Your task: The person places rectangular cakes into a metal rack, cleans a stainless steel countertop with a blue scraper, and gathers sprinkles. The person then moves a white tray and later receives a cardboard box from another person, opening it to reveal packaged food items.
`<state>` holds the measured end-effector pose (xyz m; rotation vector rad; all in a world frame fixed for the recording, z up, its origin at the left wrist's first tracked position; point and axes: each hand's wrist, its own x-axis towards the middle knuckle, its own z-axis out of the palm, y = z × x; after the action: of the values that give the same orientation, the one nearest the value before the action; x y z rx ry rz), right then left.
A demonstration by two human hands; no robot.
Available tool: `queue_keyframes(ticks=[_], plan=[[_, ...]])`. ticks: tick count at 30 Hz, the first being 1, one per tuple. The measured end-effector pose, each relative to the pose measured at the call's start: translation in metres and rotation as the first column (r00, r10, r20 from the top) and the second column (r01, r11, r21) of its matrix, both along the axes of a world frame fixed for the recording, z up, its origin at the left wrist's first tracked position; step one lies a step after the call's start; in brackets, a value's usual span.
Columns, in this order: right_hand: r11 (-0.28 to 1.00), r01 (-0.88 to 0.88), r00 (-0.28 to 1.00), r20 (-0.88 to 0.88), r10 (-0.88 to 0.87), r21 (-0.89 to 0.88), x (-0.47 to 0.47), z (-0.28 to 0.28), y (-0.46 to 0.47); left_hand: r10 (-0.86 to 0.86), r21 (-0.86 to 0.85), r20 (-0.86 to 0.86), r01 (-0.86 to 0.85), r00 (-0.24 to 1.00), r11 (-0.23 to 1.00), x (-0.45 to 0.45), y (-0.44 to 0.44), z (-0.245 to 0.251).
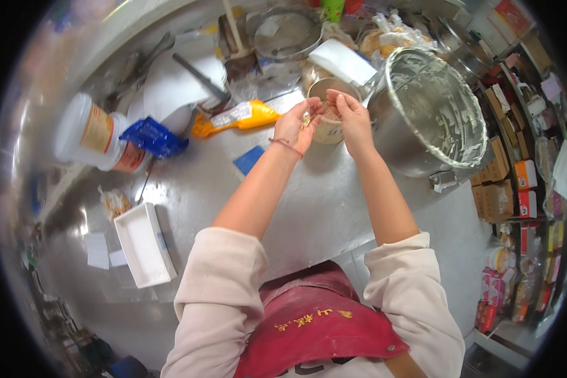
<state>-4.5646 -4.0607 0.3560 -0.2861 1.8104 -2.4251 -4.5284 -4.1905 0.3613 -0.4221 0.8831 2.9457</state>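
Both hands are raised over the steel worktable (312,212), close together above a round clear container (328,134) with pale contents. My left hand (300,123) is cupped, palm up, around something small and shiny that is too blurred to name. Just to its right, my right hand (350,115) has curled fingers; whether anything lies between them cannot be told. A yellow-orange bag (260,115) with a white label lies left of my left hand. Right of my right hand stands a large metal mixing bowl (434,113), its rim and inner wall smeared with pale cream or batter.
White tubs (92,130) and a blue packet (155,137) are at the left. A white open box (144,245) lies nearer, a blue square (249,159) beside my left forearm. Behind are a round metal pan (287,33) and a white sheet (342,61). Shelves with boxes (496,201) stand right.
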Motion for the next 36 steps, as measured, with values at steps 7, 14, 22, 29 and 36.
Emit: queue_keyframes(ticks=[7, 14, 22, 29, 36], plan=[[0.951, -0.048, 0.999, 0.027, 0.042, 0.306, -0.038, -0.017, -0.014, -0.029, -0.045, 0.102, 0.034, 0.994, 0.998, -0.054, 0.002, -0.002], [0.551, -0.213, 0.897, -0.062, 0.438, 0.807, -0.033, -0.044, -0.03, -0.052, 0.036, 0.213, 0.046, 0.976, 0.998, -0.058, 0.015, -0.004], [0.908, -0.094, 0.932, -0.286, 0.224, 0.408, 0.008, -0.043, 0.031, 0.149, -0.033, 0.019, -0.148, 0.989, 0.988, 0.001, 0.023, -0.019], [0.64, -0.504, 0.482, -0.426, 0.766, 0.58, 0.195, -0.035, -0.044, 0.414, 0.136, 0.245, -0.454, 0.877, 0.881, 0.21, -0.028, -0.082], [0.301, -0.663, 0.556, 0.181, 0.812, 0.686, 0.265, -0.127, -0.108, 0.573, -0.089, 0.605, -0.669, 0.552, 0.738, 0.342, -0.084, -0.116]])
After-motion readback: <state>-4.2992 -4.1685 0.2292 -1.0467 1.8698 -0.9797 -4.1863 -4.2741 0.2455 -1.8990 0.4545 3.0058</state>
